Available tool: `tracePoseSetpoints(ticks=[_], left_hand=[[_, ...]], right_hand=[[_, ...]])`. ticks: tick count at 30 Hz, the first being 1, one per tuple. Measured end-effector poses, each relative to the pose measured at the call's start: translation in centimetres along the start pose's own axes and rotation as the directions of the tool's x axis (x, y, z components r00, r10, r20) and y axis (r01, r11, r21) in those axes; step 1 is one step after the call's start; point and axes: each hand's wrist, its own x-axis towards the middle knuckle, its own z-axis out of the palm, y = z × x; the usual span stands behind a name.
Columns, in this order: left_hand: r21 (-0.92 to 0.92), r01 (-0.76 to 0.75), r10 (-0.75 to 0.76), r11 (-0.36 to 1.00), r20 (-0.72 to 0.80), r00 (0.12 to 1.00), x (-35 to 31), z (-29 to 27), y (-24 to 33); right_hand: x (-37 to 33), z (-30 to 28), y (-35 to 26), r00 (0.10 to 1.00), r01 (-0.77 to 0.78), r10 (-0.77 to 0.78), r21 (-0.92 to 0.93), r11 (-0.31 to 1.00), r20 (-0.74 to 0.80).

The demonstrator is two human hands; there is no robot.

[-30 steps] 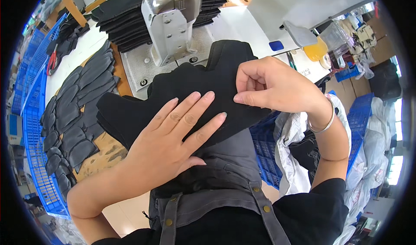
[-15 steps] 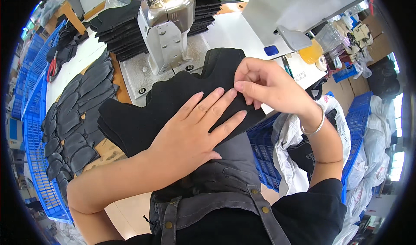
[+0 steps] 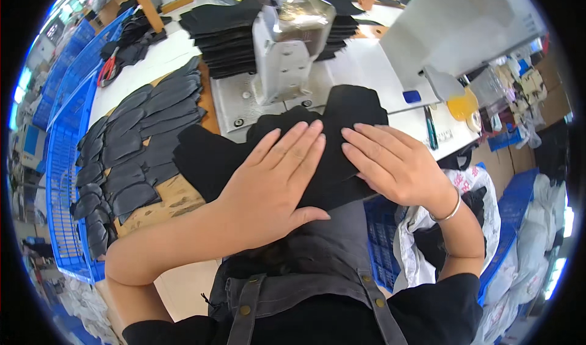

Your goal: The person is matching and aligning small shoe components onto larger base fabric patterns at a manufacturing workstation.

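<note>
Black cut fabric pieces [image 3: 351, 110] with a wavy edge lie layered at the table's near edge, in front of a sewing machine [image 3: 287, 58]. My left hand [image 3: 271, 177] rests flat on their middle, fingers stretched out and thumb apart. On their right part lies my right hand [image 3: 397, 162], also flat, its fingers extended toward the left hand. Neither hand grips anything. The palms hide some of the fabric beneath, and how many layers there are cannot be made out.
Stacks of black fabric [image 3: 226, 39] stand behind the machine. Rows of dark grey padded pieces [image 3: 125, 143] cover the left board, beside a blue crate [image 3: 64, 204]. Red-handled scissors [image 3: 108, 68] lie farther back. A white sack [image 3: 412, 241] is at the right, below teal snips [image 3: 431, 128].
My right hand has gone from pinching at the fabric's edge to lying flat on it. The left hand stays flat on the fabric. The view has shifted, so the surroundings sit farther right.
</note>
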Motion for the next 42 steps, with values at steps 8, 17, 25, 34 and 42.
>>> tracePoseSetpoints(ticks=[8,17,25,34,42], left_hand=[[0.449,0.194,-0.097,0.872,-0.229,0.969,-3.0,-5.8,2.4],[0.377,0.821,-0.375,0.429,-0.752,0.542,-4.8,-14.5,-8.7],[0.456,0.333,-0.248,0.826,-0.237,0.939,10.8,-8.8,-13.9],[0.099,0.175,-0.120,0.980,-0.412,0.903,-1.7,-11.8,-16.5],[0.371,0.534,-0.517,0.760,-0.152,0.842,-20.5,-6.6,-18.2]], right_hand=[[3.4,-3.8,-1.7,0.975,-0.003,-0.011,-0.059,0.998,-0.221],[2.0,-0.9,-2.1,0.963,-0.057,0.103,0.186,0.981,-0.247],[2.4,-0.8,-3.8,0.975,-0.067,0.124,0.288,0.955,-0.182],[0.7,0.0,-4.3,0.952,-0.177,0.260,0.403,0.898,-0.161],[-0.5,0.9,-4.2,0.919,-0.260,0.361,0.445,0.857,-0.160]])
